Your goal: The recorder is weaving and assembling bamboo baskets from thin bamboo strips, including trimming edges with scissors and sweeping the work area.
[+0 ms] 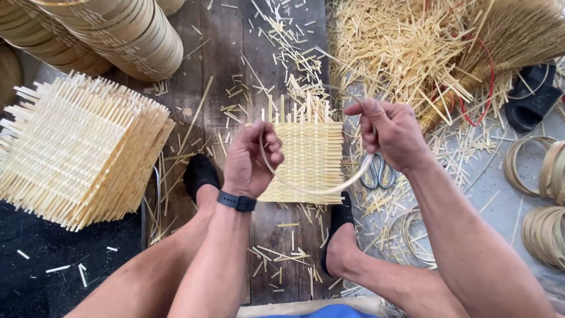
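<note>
Both hands up over the work, bending one thin bamboo strip [312, 189] into a U-loop btwn them. Left hand [252, 162] closed, fingers pinching the strip's left end, black wristband [236, 201] on that wrist. Right hand [394, 134] closed too, thumb + forefinger gripping the right end, which runs up past the knuckles. Loop's low point hangs in front of the woven mat [309, 156]; can't tell if it touches.

Mat is a square bamboo weave lying flat on the wood plank floor [223, 53], loose slat ends sticking out its far edge. Feet in black slippers either side of it: one [200, 174] just left, one [340, 221] at its near right corner.

Scissors [378, 172] on the floor just right of the mat, partly hidden by the right hand. Stack of finished mats [76, 153] well left. Stacked bamboo hoops [126, 32] top left. Pile of offcut slivers [400, 53] top right w/ a broom [500, 41] on it, black sandal [532, 97] beside. Coiled strip rings [544, 194] at right edge
</note>
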